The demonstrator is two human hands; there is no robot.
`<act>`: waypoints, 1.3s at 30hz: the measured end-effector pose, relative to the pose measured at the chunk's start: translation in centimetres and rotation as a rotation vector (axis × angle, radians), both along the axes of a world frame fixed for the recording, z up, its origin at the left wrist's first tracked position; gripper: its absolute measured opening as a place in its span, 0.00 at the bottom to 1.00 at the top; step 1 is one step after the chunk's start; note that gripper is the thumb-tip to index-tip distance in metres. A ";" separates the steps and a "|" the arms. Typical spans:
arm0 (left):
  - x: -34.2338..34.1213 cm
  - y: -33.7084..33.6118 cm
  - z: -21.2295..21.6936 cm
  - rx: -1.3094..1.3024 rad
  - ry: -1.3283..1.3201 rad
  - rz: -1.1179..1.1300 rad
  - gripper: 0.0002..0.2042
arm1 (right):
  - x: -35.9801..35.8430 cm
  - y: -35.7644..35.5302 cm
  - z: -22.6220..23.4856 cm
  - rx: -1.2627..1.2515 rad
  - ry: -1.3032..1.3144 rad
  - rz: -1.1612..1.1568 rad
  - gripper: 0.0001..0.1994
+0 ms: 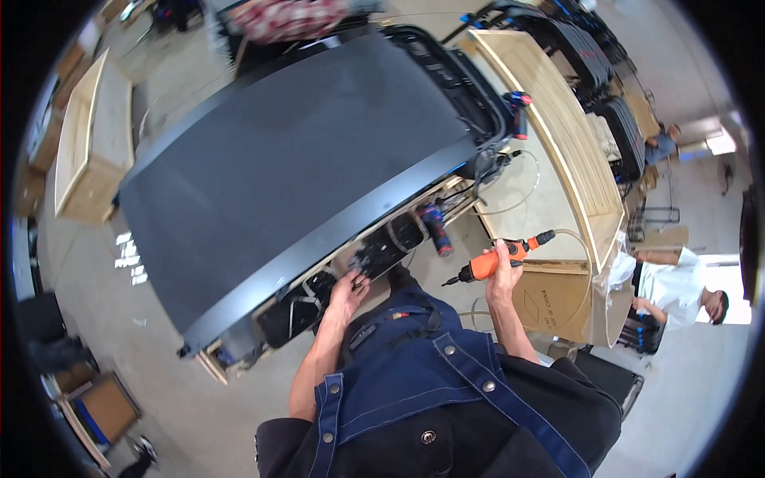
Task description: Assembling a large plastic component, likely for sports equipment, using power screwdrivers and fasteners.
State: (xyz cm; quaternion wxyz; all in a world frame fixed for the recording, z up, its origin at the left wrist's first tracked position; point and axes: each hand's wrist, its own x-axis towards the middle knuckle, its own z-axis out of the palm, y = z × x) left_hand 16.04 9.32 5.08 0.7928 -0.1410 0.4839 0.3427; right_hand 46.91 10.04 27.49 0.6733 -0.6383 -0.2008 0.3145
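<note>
My right hand (504, 271) is wrapped round an orange electric screwdriver (484, 265), its dark bit pointing left and a cable leaving its rear end. Small dark pieces, perhaps screws, lie in a black tray (406, 233) along the near side of the bench. At that row of trays, my left hand (349, 291) has its fingers drawn together; whatever they pinch is too small to make out. Just beyond both hands lies a long machine like a treadmill (295, 151), with a flat black top and a silver near edge. A second black tray (291, 315) sits left of my left hand.
A blue-and-red power tool (435, 229) hangs between my hands and the machine; another (518, 115) is at the far right corner. Right stand a pale wooden workbench (586, 183) and a cardboard box (550, 299). One person (287, 17) is across the machine, another (673, 291) at right.
</note>
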 end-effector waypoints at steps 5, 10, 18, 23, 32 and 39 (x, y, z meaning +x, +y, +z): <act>4.0 2.2 -5.0 -0.073 0.218 0.135 0.15 | 15.1 6.1 -6.3 -0.021 -0.270 -0.030 0.15; 3.4 -0.5 -3.4 -0.093 0.194 0.055 0.16 | 22.6 16.6 -8.6 -0.366 -0.228 0.230 0.16; 8.6 -2.0 2.3 -0.179 0.211 0.108 0.13 | 31.7 28.0 -25.0 -0.513 -0.714 0.453 0.22; 10.4 -4.7 2.7 -0.207 0.283 0.055 0.18 | 29.4 27.7 -25.4 -0.757 -0.494 0.625 0.25; 16.9 1.3 -3.8 0.252 0.363 -0.477 0.15 | 26.8 14.4 -18.0 -0.701 -0.136 1.205 0.31; 15.5 3.2 -11.4 0.577 0.534 -0.997 0.13 | 41.6 17.5 3.5 -0.326 0.080 0.883 0.32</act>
